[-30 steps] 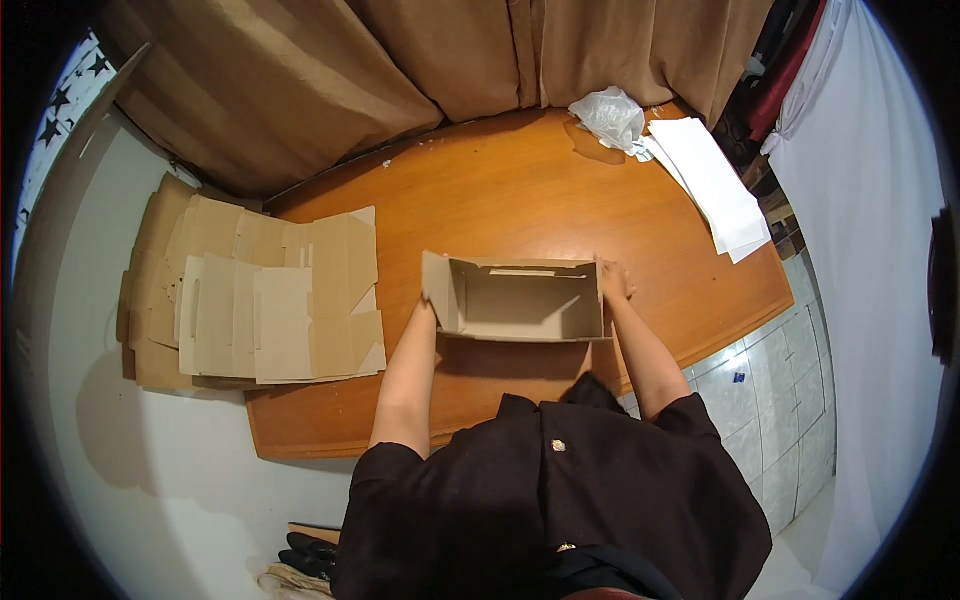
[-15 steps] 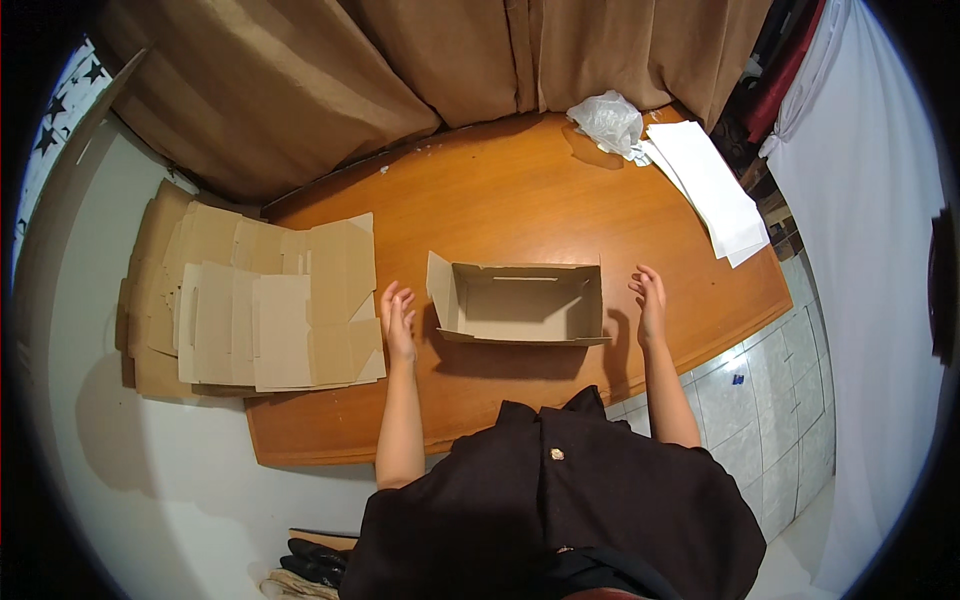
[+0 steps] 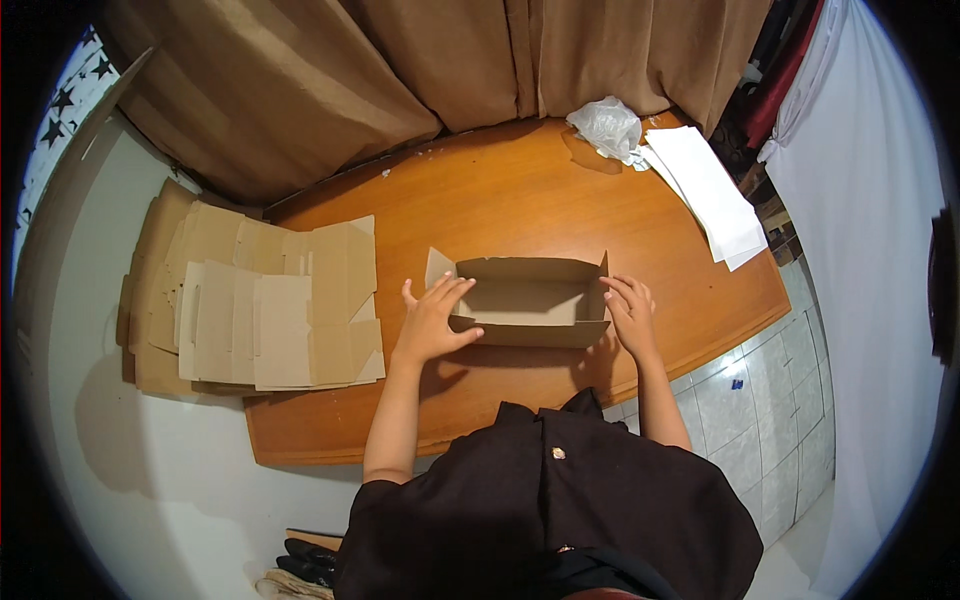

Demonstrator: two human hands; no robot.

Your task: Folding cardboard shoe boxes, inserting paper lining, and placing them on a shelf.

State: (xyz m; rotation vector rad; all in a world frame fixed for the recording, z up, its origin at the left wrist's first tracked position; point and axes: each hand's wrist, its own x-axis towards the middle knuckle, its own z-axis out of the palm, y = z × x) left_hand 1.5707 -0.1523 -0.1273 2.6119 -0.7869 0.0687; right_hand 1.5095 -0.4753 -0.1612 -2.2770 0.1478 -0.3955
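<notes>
An open-topped cardboard box stands on the table in front of me, its plain brown inside showing. My left hand is at the box's left end, fingers spread over the end wall and thumb by the front left corner. Behind those fingers, a pale end flap sticks up and outward. At the opposite end, my right hand has loosely bent fingers beside the right wall, fingertips at its edge. Whether the right fingertips press on the cardboard, I cannot tell.
Flattened cardboard boxes lie piled at the left of the wooden table. Toward the far right are a crumpled clear plastic bag and white paper sheets. Brown curtains hang along the table's far edge.
Both hands have come inward from either side to the ends of the box. The box's right end flap now stands upright, and its walls have shifted slightly.
</notes>
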